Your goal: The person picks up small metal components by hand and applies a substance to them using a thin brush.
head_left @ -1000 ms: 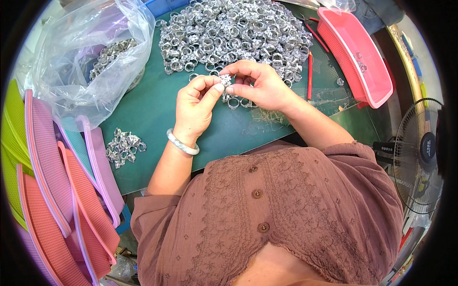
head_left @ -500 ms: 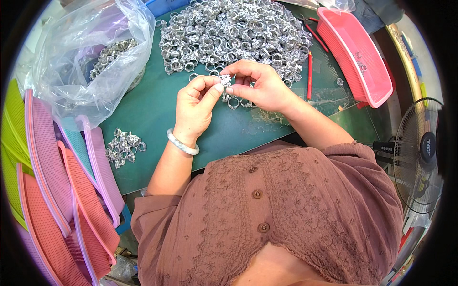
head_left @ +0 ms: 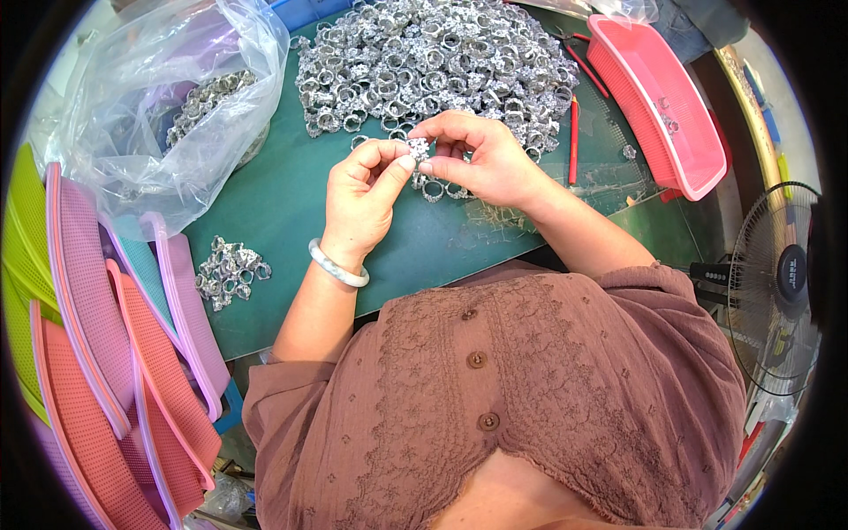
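Observation:
Between my two hands, just in front of a big heap of silver-coloured rings (head_left: 433,66), I hold one ring (head_left: 419,149) with a cluster of bright stones on its head. My left hand (head_left: 364,184), with a pale bangle on its wrist, pinches it by thumb and forefinger. From the other side, the thumb and fingers of my right hand (head_left: 481,157) grip the same ring; its band is mostly hidden by my fingertips. A few loose rings (head_left: 433,190) lie on the green table (head_left: 291,190) beneath my hands.
A smaller pile of rings (head_left: 231,273) lies left. Beyond it sits a clear plastic bag (head_left: 132,115) with rings inside. Coloured baskets (head_left: 79,291) lean at the left edge. At right are a pink basket (head_left: 645,97), a red pencil-like stick (head_left: 573,141), pliers (head_left: 586,64) and a fan (head_left: 777,283).
The ring between my fingers has turned very slightly. Both hands stay in the same place.

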